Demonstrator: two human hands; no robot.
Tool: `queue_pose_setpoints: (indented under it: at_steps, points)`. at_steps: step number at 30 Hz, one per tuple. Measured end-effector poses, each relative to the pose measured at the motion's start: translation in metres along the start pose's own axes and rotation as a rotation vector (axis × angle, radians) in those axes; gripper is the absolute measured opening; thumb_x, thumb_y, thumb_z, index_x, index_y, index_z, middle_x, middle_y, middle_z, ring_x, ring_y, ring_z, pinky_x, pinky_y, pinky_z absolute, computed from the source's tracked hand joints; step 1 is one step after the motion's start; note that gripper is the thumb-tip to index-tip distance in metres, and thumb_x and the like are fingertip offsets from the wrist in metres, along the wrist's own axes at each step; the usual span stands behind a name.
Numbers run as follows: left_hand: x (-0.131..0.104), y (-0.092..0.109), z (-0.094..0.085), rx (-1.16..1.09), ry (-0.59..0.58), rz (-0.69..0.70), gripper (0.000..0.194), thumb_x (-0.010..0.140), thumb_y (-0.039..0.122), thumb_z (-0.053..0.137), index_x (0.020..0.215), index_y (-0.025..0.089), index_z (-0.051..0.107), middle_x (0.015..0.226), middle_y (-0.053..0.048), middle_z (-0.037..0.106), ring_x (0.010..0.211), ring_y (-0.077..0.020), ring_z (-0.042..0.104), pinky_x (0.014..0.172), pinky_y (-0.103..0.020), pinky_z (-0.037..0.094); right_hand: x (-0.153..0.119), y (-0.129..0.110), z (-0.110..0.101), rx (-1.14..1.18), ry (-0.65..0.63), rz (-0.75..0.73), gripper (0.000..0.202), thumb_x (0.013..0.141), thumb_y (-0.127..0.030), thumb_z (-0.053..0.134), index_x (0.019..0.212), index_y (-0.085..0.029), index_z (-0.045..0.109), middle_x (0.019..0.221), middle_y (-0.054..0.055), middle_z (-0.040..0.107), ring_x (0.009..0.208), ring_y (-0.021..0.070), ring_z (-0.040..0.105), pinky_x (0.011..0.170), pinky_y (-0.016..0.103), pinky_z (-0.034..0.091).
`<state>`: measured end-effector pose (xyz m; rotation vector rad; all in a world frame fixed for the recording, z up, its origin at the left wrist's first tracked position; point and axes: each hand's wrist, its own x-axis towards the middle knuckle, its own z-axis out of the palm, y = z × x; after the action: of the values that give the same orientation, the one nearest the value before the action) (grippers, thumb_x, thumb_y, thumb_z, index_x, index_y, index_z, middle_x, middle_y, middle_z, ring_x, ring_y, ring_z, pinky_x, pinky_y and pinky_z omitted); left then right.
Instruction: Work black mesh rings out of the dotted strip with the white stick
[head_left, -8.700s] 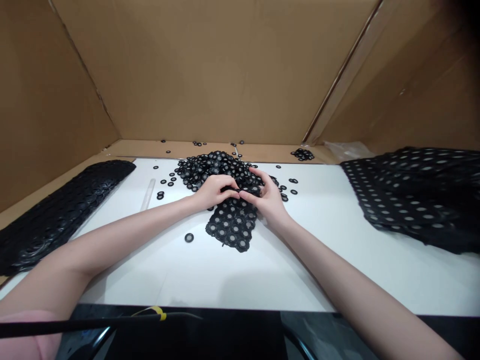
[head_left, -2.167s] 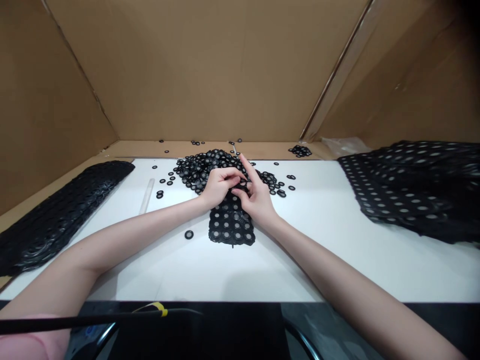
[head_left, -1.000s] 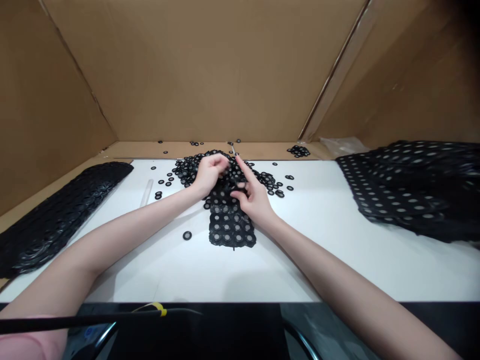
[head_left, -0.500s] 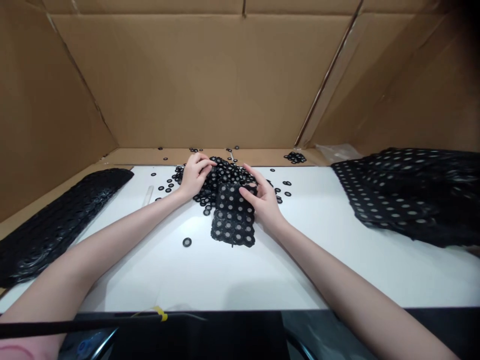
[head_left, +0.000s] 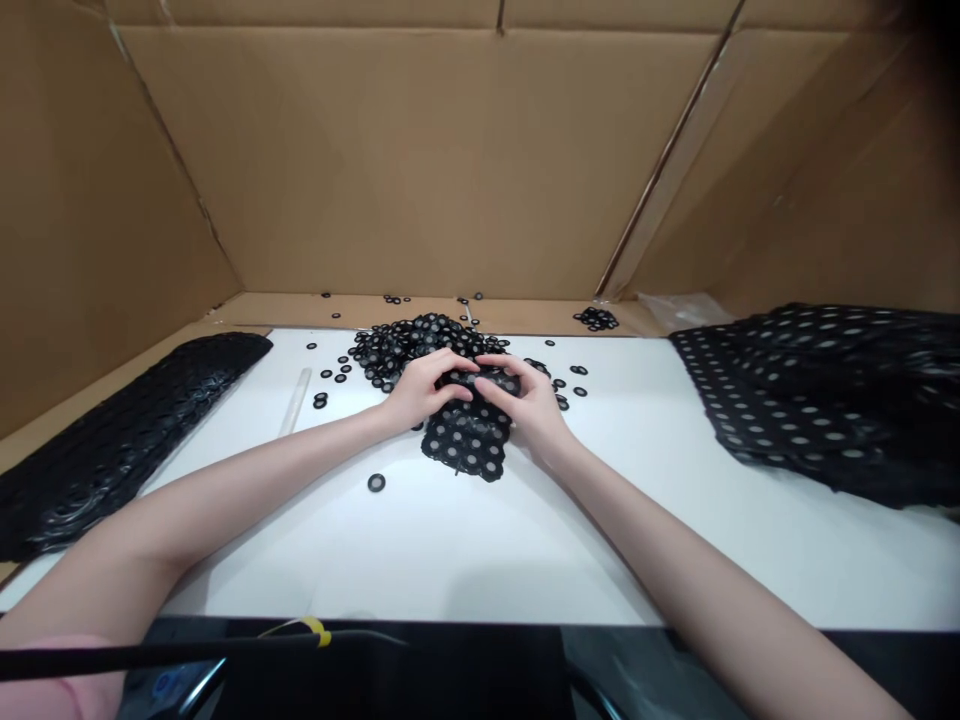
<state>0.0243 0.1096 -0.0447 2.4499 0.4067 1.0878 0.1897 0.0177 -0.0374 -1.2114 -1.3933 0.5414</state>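
A small black sheet with pale round dots (head_left: 466,442) hangs below both hands over the white tabletop. My left hand (head_left: 426,388) pinches its upper left part, thumb and fingers bent toward the right. My right hand (head_left: 527,402) grips the upper right edge, its fingertips close to those of the left. Just behind the hands lies a heap of small black rings (head_left: 405,345), partly hidden by them. One loose ring (head_left: 376,483) rests on the table at the front left of the sheet.
Black wrapped material (head_left: 127,430) lies at the left edge. A large dotted black sheet (head_left: 817,390) covers the right side. A clear strip (head_left: 295,402) lies left of the heap, and a small ring cluster (head_left: 597,318) sits near the cardboard wall (head_left: 420,150).
My left hand has come from the heap, right and nearer, onto the dotted sheet. My right hand still holds the sheet, whose lower edge now sits slightly higher.
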Motion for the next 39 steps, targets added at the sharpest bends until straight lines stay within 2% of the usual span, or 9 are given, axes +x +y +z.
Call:
queue_pose_setpoints:
  at_steps: [3,6,11,17,23,27,39]
  points:
    - [0.0,0.001,0.001,-0.066,0.003,-0.093,0.014,0.08,0.02,0.065,0.094,0.017,0.067,0.094,-0.004,0.07,0.088,-0.0184,0.064,0.082,-0.029,0.048,0.0,-0.001,-0.001,-0.122,-0.025,-0.036,0.031,0.063,-0.031,0.077,0.092,-0.022,0.07,0.097,0.003,0.072,0.095,0.0243,0.064,0.091,0.04,0.045]
    - [0.001,0.002,0.003,-0.125,-0.002,-0.177,0.01,0.077,0.02,0.066,0.086,0.016,0.068,0.087,-0.003,0.071,0.081,-0.0176,0.064,0.077,-0.028,0.047,0.0,-0.001,-0.002,-0.17,-0.022,-0.028,0.027,0.061,-0.03,0.077,0.087,-0.022,0.071,0.091,0.003,0.072,0.088,0.0235,0.065,0.086,0.039,0.046]
    - [0.004,0.0,0.005,-0.384,-0.025,-0.292,0.017,0.067,0.024,0.074,0.078,0.013,0.066,0.078,-0.002,0.066,0.074,-0.0162,0.061,0.072,-0.027,0.046,0.0,-0.001,0.0,-0.209,-0.01,-0.03,0.026,0.059,-0.028,0.078,0.083,-0.021,0.071,0.085,0.002,0.072,0.082,0.0225,0.064,0.082,0.037,0.046]
    - [0.005,-0.002,0.006,-0.433,-0.006,-0.311,0.013,0.066,0.022,0.072,0.069,0.013,0.063,0.069,0.0,0.061,0.068,-0.0129,0.056,0.069,-0.026,0.043,-0.002,-0.008,0.002,-0.178,-0.02,-0.046,0.019,0.061,-0.027,0.076,0.079,-0.021,0.069,0.083,0.001,0.072,0.08,0.0216,0.063,0.08,0.036,0.046]
    - [0.006,-0.001,0.005,-0.532,-0.027,-0.317,0.021,0.062,0.025,0.076,0.076,0.012,0.065,0.076,-0.002,0.065,0.074,-0.0148,0.061,0.074,-0.028,0.047,-0.004,-0.009,0.001,-0.213,0.013,-0.075,0.025,0.062,-0.025,0.076,0.084,-0.022,0.067,0.09,0.001,0.071,0.087,0.0225,0.063,0.083,0.036,0.045]
    - [0.007,-0.001,0.005,-0.559,-0.015,-0.328,0.019,0.061,0.022,0.076,0.073,0.012,0.064,0.075,-0.002,0.065,0.073,-0.0143,0.061,0.075,-0.029,0.047,-0.004,-0.009,0.002,-0.237,0.008,-0.105,0.024,0.063,-0.025,0.075,0.085,-0.023,0.066,0.092,0.001,0.071,0.089,0.0233,0.064,0.084,0.037,0.045]
    - [0.007,-0.001,0.009,-0.564,0.027,-0.382,0.017,0.057,0.019,0.079,0.064,0.012,0.065,0.066,0.0,0.065,0.064,-0.0126,0.059,0.066,-0.027,0.046,-0.004,-0.01,0.003,-0.249,0.004,-0.094,0.024,0.064,-0.024,0.074,0.086,-0.023,0.065,0.093,0.001,0.071,0.09,0.0236,0.064,0.085,0.038,0.046]
